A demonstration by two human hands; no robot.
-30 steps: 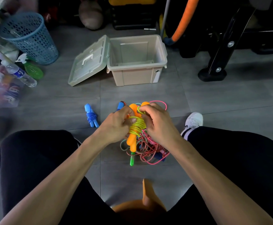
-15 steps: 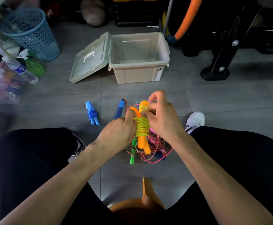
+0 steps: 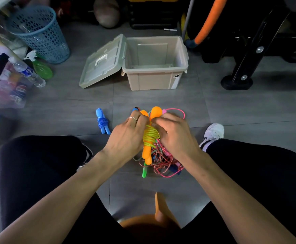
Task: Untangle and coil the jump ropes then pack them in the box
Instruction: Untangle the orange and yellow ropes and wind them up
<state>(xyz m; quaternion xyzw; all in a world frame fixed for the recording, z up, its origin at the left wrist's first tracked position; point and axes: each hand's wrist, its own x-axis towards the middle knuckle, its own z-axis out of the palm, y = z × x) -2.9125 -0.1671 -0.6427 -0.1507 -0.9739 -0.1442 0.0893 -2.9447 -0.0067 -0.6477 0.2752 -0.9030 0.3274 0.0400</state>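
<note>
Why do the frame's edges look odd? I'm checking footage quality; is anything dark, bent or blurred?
Head view: wide-angle lens bows the floor tile lines near the edges; corners and the person's lap fall dark; the left-side clutter looks soft; both hands, the orange-handled rope and the box stay sharp.

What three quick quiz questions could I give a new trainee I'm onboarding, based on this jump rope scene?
1. True or false: the beige box already holds a rope.
2. Which rope lies coiled, apart from the tangle? A) pink B) blue C) green
3. Fill in: both hands hold the rope with ______ handles.

Key:
1. False; the box looks empty, its lid leaning open at its side.
2. B, the blue rope.
3. Orange: left hand and right hand hold the orange-handled rope above the tangle.
</note>
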